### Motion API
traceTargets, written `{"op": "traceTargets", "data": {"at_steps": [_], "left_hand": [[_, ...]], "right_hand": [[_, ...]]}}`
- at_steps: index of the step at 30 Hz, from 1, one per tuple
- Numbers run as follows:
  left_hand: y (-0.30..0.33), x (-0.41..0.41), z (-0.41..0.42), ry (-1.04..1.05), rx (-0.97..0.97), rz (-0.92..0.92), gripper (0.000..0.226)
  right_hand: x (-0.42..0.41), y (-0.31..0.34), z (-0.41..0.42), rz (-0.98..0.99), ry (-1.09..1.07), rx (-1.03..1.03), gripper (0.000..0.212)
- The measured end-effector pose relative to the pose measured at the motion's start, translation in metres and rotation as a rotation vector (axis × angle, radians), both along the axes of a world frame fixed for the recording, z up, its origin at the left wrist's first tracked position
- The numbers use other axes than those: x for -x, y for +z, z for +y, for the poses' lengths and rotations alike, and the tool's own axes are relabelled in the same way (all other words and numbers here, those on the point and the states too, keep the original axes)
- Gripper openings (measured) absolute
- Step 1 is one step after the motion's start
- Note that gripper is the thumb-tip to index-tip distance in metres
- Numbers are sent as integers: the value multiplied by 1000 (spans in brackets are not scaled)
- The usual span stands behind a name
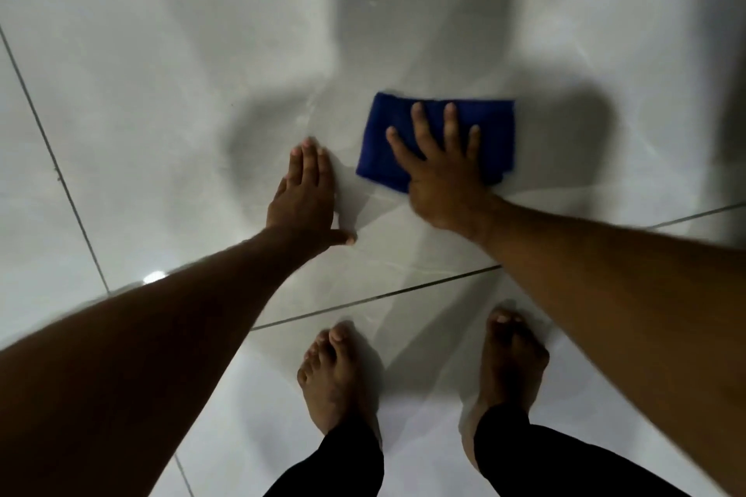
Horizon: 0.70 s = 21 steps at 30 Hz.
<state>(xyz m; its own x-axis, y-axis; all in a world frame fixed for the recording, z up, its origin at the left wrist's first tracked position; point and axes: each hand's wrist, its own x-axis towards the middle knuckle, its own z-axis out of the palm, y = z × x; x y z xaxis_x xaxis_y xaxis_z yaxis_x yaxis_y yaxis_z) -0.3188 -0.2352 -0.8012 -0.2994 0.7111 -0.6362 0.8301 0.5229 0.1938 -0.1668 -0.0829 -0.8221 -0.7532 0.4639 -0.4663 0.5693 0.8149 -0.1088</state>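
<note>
A folded dark blue cloth (490, 133) lies flat on the glossy white floor tile (161, 113) at centre right. My right hand (442, 169) presses down on the cloth with its fingers straight and spread. My left hand (304, 194) rests flat on the bare tile just left of the cloth, fingers together and thumb out to the right, not touching the cloth.
My two bare feet (335, 375) stand on the tile below the hands, with black trouser legs (524, 452) at the bottom edge. Dark grout lines (375, 297) cross the floor. Shadows of my arms and body fall across the tile ahead.
</note>
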Motion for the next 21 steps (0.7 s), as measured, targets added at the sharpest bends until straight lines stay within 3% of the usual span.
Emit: {"op": "traceTargets", "data": {"at_steps": [5, 8, 11, 13, 15, 18, 21], "left_hand": [[7, 1, 0, -18, 4, 4, 143], [15, -5, 8, -44, 64, 59, 141], [26, -24, 11, -10, 49, 116, 120], [31, -47, 11, 119, -38, 104, 89], [34, -70, 14, 438, -67, 16, 61], [32, -87, 22, 923, 15, -315, 46], [52, -82, 30, 1016, 11, -445, 27]], "right_hand": [[-44, 11, -62, -66, 158, 143, 100], [-60, 25, -60, -53, 107, 249, 82], [-62, 43, -39, 172, -301, 139, 56], [-64, 47, -24, 128, -759, 88, 65], [-60, 45, -17, -14, -1143, 235, 83], [-45, 40, -14, 19, -1360, 521, 68], [-34, 59, -14, 79, -1466, 742, 43]]}}
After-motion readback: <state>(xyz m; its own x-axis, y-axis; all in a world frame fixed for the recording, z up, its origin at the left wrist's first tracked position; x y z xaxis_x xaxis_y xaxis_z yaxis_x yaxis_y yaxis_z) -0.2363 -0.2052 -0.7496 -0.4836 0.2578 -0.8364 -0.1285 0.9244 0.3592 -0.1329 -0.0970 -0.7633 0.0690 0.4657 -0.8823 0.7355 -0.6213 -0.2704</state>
